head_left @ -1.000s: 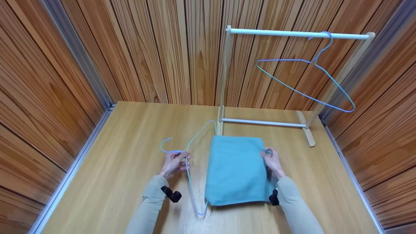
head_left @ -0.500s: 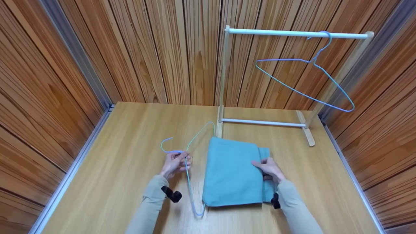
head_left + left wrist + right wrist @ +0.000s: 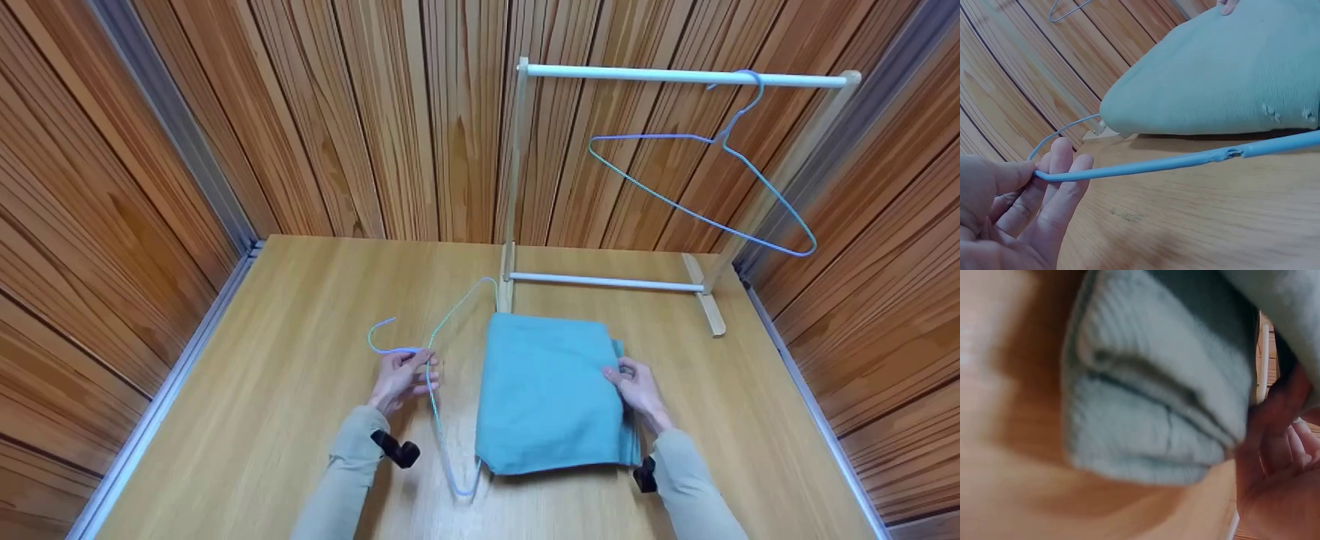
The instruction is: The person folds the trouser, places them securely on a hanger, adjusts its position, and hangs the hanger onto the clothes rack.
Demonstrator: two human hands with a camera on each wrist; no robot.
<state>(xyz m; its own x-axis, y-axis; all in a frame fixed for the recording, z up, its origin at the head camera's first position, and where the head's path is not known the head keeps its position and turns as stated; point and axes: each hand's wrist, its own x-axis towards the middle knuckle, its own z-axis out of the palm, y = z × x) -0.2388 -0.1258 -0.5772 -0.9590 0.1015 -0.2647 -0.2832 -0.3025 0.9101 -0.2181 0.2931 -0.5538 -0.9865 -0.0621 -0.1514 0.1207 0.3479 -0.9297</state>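
My left hand [image 3: 401, 381] pinches a thin blue wire hanger [image 3: 1157, 165] just below its hook, thumb against fingers, with the hook pointing left. Right of it a folded teal cloth [image 3: 551, 397] lies across the hanger's lower bar. That bar is hidden by the cloth's left fold, and only its two ends show. At the cloth's right edge my right hand [image 3: 637, 386] grips the upper layer, thumb on top and fingers beneath. A narrow strip of the lower layer sticks out past that edge. Stacked folds [image 3: 1140, 422] show, blurred, in the right wrist view.
Behind the cloth stands a wooden rack with a white top bar [image 3: 637, 73] and a white lower bar [image 3: 600, 280]. A second blue hanger [image 3: 652, 136] hangs bare on the top bar. Wood-panelled walls [image 3: 390, 120] enclose the wooden tabletop [image 3: 315, 300] at the back and sides.
The right hand first drew the cloth's upper layer left, then moved back right with it, so less of the lower layer shows than half a second ago. The left hand stays put.
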